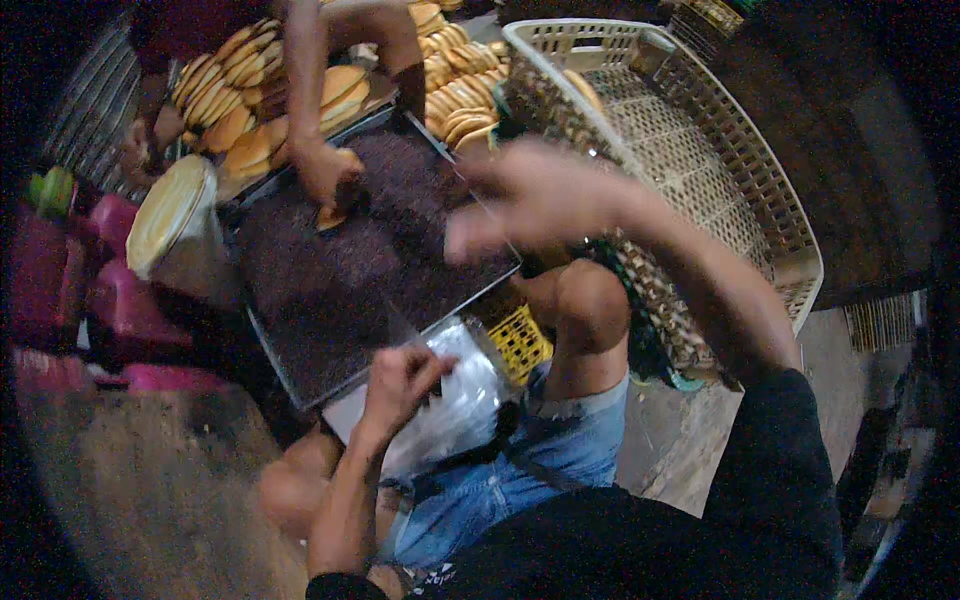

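A tray (466, 301) full of dark brown crumbs (330, 290) stands in front of me. My left hand (405, 388) is closed at its near edge, fingers curled on what looks like a thin clear plastic bag (402, 325). Below that hand, shiny clear plastic bags (455, 405) lie in a pile across my lap. My right hand (545, 195) is smeared by motion above the tray's right side, so its fingers and anything in them cannot be made out. A co-worker's hand (328, 175) holds a bun (332, 216) down on the crumbs.
Many split buns (460, 90) are heaped beyond the tray. A tub with pale cream (172, 215) stands at its left, beside pink containers (140, 300). On the right is a large whitish plastic crate (765, 165). A yellow crate (520, 345) shows near my knee.
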### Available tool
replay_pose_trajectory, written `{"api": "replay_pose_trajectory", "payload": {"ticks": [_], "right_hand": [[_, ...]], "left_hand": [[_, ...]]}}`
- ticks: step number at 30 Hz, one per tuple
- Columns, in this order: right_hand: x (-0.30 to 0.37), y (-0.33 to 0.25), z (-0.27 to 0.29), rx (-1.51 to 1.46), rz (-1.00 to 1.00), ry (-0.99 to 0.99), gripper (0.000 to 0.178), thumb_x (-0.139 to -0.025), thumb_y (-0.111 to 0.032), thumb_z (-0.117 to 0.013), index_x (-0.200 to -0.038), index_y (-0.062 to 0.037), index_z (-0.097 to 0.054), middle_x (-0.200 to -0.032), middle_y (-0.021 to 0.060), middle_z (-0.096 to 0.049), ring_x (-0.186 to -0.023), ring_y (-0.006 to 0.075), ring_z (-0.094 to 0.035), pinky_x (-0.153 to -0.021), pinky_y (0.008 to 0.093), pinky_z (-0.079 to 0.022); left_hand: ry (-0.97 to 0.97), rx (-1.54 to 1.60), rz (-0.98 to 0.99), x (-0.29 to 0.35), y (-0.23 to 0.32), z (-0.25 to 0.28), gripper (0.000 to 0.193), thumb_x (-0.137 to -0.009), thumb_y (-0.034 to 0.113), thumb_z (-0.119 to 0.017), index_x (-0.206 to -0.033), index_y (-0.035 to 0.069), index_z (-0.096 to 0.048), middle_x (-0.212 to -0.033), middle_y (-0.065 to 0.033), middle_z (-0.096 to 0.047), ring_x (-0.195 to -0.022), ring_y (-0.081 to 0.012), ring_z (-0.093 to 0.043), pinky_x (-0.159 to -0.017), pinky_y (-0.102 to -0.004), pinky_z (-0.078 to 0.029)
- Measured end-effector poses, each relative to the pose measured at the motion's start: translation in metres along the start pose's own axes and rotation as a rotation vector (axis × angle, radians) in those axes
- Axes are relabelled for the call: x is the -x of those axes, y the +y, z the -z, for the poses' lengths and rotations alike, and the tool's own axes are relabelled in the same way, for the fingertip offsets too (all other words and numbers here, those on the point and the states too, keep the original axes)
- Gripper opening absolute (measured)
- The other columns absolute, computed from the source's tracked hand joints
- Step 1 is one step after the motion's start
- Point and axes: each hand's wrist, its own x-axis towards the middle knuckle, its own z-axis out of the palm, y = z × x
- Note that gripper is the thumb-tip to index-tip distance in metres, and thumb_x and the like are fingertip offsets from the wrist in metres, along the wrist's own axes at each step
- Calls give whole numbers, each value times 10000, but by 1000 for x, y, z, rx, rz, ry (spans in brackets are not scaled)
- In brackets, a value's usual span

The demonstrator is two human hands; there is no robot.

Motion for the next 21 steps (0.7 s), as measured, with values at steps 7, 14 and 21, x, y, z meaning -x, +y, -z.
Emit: {"api": "replay_pose_trajectory", "payload": {"ticks": [7,14,21], "right_hand": [[20,-31,-119,-650,-128,511,91,-968,-104,-594,-981,-15,-594,-883,69,-659,-831,154,-658,-718,324,-556],[49,-75,-149,-1225,-342,675,142,-986,-161,-582,-962,-28,-539,-797,54,-586,-706,169,-677,-605,249,-552],[17,-64,-143,-1115,-250,695,113,-962,-134,-524,-907,-34,-522,-1099,172,-646,-913,262,-691,-802,362,-585]], "left_hand": [[18,1056,159,-14,-39,3,423,-878,405,-735,-988,-1,-690,-967,-122,-720,-862,-256,-701,-794,-378,-572],[516,1140,-132,-21,-37,57,400,-996,392,-544,-1187,47,-607,-1164,-142,-660,-1104,-277,-632,-973,-450,-523],[-159,943,-148,-16,-2,62,521,-1010,395,-504,-1354,4,-523,-1325,-156,-596,-1166,-283,-603,-975,-465,-512]]}}
